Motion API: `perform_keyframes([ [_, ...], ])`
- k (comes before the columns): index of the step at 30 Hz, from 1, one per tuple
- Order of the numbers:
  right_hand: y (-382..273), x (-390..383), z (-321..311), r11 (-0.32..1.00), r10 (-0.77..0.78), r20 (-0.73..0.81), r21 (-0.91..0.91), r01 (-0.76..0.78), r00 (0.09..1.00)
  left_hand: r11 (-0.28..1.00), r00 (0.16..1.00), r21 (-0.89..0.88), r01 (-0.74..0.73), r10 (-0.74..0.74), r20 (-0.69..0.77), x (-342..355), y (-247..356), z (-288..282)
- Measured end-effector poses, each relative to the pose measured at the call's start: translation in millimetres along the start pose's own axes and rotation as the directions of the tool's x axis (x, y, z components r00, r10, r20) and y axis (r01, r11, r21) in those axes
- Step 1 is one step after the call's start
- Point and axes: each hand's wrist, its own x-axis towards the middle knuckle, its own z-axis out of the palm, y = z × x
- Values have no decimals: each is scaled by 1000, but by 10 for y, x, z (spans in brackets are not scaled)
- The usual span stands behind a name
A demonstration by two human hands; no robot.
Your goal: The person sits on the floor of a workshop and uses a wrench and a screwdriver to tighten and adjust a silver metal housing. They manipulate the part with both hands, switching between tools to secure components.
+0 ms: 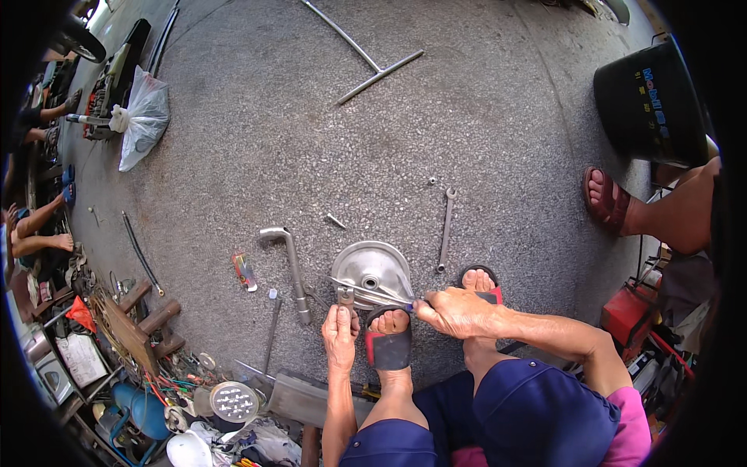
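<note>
A round silver metal plate with a central hub, like a motorcycle brake drum plate (372, 263), lies on the ground just in front of my left foot. My left hand (339, 336) is closed around a short metal piece with a rounded end (345, 294), upright at the plate's near edge. From the right, my right hand (455, 311) grips a screwdriver-like tool with a thin metal shaft (373, 291) that reaches across the near side of the plate towards that piece. A bit of blue shows at the handle; my fingers hide the rest.
Left of the plate lie a bent socket wrench (294, 272) and a small colourful tube (244, 272). A combination spanner (447, 233) lies to the right, a T-handle wrench (379, 73) far ahead. A black bucket (650, 105) and another person's sandalled foot (605, 201) are at right; clutter fills the left.
</note>
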Motion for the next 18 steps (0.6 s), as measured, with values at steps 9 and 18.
perform_keyframes([
  [9,98,87,20,998,-56,-48,-33,54,997,953,938,-70,294,-302,-168,-137,321,226],
  [18,273,233,161,957,-276,-85,-118,265,958,968,980,-191,160,-179,-86,-191,315,270],
])
